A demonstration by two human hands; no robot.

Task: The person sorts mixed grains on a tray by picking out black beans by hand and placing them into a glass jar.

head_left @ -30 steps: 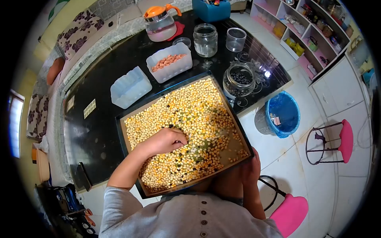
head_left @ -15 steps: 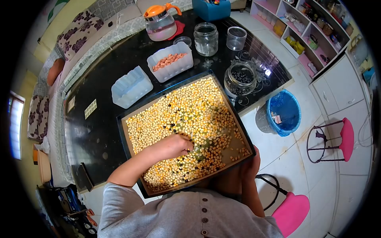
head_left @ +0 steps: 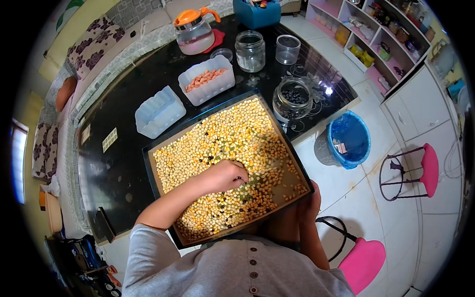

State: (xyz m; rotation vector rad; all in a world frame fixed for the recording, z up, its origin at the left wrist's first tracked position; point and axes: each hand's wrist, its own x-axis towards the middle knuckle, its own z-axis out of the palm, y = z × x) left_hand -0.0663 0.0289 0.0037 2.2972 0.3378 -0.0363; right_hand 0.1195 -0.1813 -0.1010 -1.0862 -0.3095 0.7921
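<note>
Head view shows the left hand at the middle of a shallow rectangular tray with dark outer sides and brown inside. Its fingers are bent and drawn together, low at the surface of the grains. One dark spot is visible at the fingertips; it may be a bean, but I cannot tell whether something is pinched there. The right hand grasps the tray at its near right corner, with most of the fingers hidden below.

Around the left hand lie pale yellow and orange kernels, mixed with small green beans and shiny black beans. Toward the right hand, a part of the brown bottom shows.

Beyond the left hand, on the glossy black table, stand a translucent white plastic container and a similar plastic tub with pinkish nuts. Ahead of the right hand, near the tray's far right corner, stands a clear glass jar holding black beans. To the right of this hand, a grey bin with blue liner is on the floor.

In my judgement, the step in hand is fine picking among the mixed grains. A next move of this kind calls for a precise pinch from the left hand, and for a steady right hand, so that the tray remains level.
</note>
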